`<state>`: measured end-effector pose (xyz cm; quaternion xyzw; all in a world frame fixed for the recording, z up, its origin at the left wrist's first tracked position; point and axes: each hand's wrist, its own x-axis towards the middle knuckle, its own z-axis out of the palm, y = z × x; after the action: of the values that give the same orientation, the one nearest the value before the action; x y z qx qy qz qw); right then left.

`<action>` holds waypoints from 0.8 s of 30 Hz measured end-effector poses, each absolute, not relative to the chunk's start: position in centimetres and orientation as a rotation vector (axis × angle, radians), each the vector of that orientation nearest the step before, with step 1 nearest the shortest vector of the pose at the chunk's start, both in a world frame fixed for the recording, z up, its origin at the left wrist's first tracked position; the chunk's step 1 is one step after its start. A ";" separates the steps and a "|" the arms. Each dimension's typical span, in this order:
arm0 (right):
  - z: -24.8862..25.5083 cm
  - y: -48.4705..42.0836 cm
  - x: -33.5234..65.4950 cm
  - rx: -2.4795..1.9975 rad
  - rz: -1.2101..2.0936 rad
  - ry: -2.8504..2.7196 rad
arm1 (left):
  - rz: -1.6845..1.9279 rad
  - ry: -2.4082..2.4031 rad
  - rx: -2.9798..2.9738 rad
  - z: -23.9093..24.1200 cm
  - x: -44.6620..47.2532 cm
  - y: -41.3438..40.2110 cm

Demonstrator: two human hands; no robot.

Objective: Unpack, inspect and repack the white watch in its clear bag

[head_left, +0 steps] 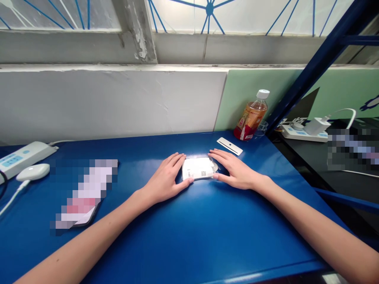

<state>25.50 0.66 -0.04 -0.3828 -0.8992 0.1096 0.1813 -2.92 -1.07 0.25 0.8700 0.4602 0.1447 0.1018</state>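
Note:
A small white packet (197, 169) in clear plastic, with printed codes on its face, lies flat on the blue tabletop (189, 232). My left hand (167, 177) rests at its left end, fingers stretched out and thumb at the near corner. At the right end is my right hand (235, 169), its fingers extended over the far corner and its thumb by the near edge. Both hands touch the packet's ends or lie right against them, thumbs apart from the fingers. A white strip with a dark slot (229, 146) lies just beyond my right hand.
At the back right stands a drink bottle (251, 116) beside a clear round piece (262, 128). Left of me lie a partly blurred phone (89, 216), a white corded device (33, 172) and a power strip (26, 156). A blue metal bar (310, 63) slants up on the right.

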 end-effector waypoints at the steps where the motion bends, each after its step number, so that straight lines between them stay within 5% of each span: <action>1: -0.1 0.6 25.3 -1.100 0.331 -2.494 | 0.425 1.357 2.573 0.2 -2.9 -1.1; 24: -0.4 0.1 23.8 -1.167 0.326 -2.490 | 0.459 1.339 2.581 0.4 -2.7 -0.9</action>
<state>23.77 0.13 -0.39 -0.4141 -0.8837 0.1156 0.1851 -2.68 -0.89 0.44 0.8725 0.4527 0.1552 0.0987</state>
